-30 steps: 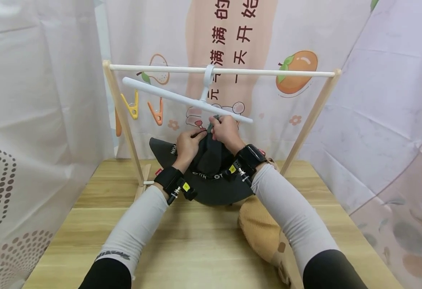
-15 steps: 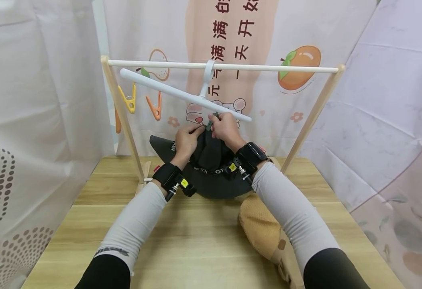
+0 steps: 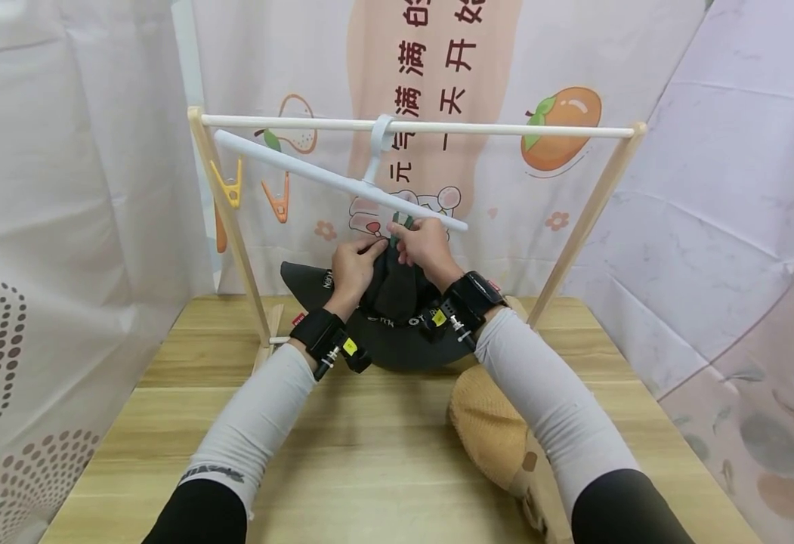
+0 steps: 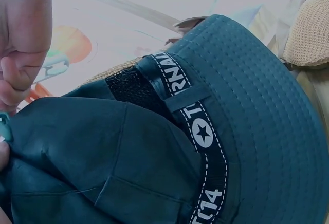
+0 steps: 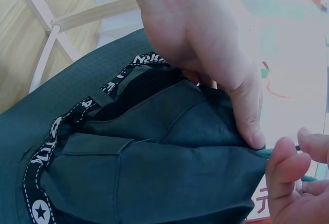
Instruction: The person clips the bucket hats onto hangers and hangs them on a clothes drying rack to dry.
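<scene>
Curtain (image 3: 430, 91): "元气满满的", "一天开始". Band (image 4: 214, 163) of dark hat (image 4: 154, 147): circled star (image 4: 202, 133), "14", letters "RNA".

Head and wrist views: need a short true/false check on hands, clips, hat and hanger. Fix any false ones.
1. The hanger is hooked over the white rod. True.
2. The hanger hangs level. False: it tilts, its left end higher in the head view.
3. The yellow clip is left of the orange clip in the head view. True.
4. The right hand pinches a green clip. True.
5. The left hand holds the orange clip. False: it grips the dark bucket hat.
6. The hat's band is plain. False: it carries white lettering and a star.
</scene>
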`<state>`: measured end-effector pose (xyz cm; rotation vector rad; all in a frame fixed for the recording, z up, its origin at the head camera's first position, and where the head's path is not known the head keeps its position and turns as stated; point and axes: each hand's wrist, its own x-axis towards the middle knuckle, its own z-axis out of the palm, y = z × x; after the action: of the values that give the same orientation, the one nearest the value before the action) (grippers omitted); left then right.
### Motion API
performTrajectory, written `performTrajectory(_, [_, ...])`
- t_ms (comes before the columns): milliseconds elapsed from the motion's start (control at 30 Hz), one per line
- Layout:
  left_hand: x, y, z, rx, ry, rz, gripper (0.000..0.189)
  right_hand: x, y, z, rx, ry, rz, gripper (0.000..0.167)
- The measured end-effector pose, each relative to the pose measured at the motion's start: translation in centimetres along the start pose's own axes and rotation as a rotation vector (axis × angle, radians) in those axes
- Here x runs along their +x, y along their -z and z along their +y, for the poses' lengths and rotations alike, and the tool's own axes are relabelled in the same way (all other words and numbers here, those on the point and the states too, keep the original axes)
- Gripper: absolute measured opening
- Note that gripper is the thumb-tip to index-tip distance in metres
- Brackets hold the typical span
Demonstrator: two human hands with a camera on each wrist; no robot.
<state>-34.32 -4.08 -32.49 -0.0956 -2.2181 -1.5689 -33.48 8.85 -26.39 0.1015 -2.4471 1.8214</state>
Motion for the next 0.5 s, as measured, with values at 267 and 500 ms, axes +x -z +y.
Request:
performTrajectory(267, [-0.17, -0.12, -0.28, -0.002, 0.001, 0.012, 0.027, -0.41, 0.43, 0.36, 0.016, 0.031, -0.024, 0.036])
performTrajectory(500, [-0.02, -0.33, -0.42, -0.01, -0.008, -0.001, 0.027, -0.51, 1.01, 0.71, 0.002, 0.052, -0.019, 0.032])
